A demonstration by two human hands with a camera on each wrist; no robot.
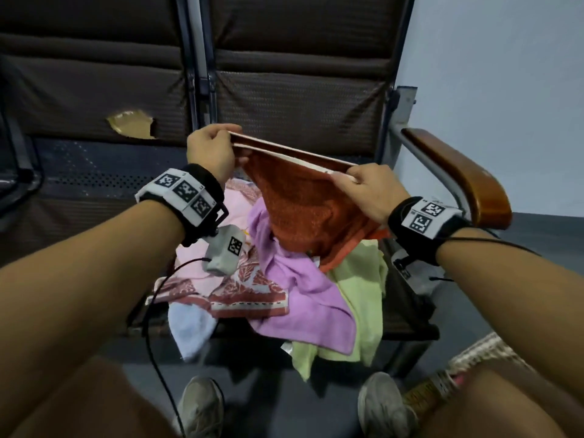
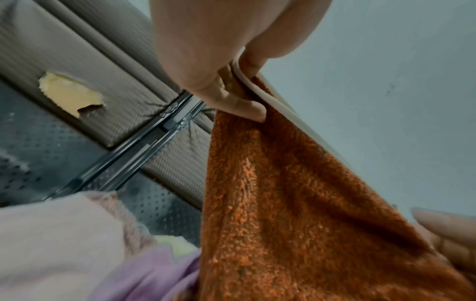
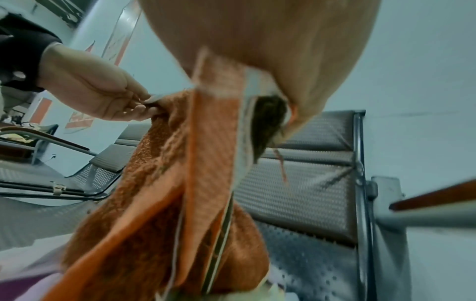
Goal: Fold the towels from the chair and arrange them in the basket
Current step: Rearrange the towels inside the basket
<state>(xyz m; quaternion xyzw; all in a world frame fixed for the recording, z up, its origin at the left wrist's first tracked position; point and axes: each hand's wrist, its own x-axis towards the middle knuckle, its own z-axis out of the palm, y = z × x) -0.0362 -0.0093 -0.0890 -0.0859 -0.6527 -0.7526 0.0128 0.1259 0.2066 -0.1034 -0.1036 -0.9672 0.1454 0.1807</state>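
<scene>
An orange towel (image 1: pixel 309 203) with a pale hem hangs doubled between my hands above the chair seat. My left hand (image 1: pixel 210 150) pinches its upper left corners, and my right hand (image 1: pixel 363 184) pinches the upper right corners. The top edge stretches taut between them. In the left wrist view my fingers (image 2: pixel 239 106) curl round the orange towel (image 2: pixel 296 203) at its hem. The right wrist view has the orange towel (image 3: pixel 159 224) dangling under my right palm, with my left hand (image 3: pixel 103 97) holding the far corner. A woven basket (image 1: pixel 486 349) sits on the floor at the lower right, mostly hidden by my arm.
Loose towels lie heaped on the seat: purple (image 1: pixel 303 295), light green (image 1: pixel 363 295), pink (image 1: pixel 221 216), pale blue (image 1: pixel 189 327), and a red leaf-patterned one (image 1: pixel 249 289). A wooden armrest (image 1: pixel 458 175) stands at the right. The chair back (image 1: pixel 284 90) is behind. My shoes (image 1: pixel 199 406) are on the floor.
</scene>
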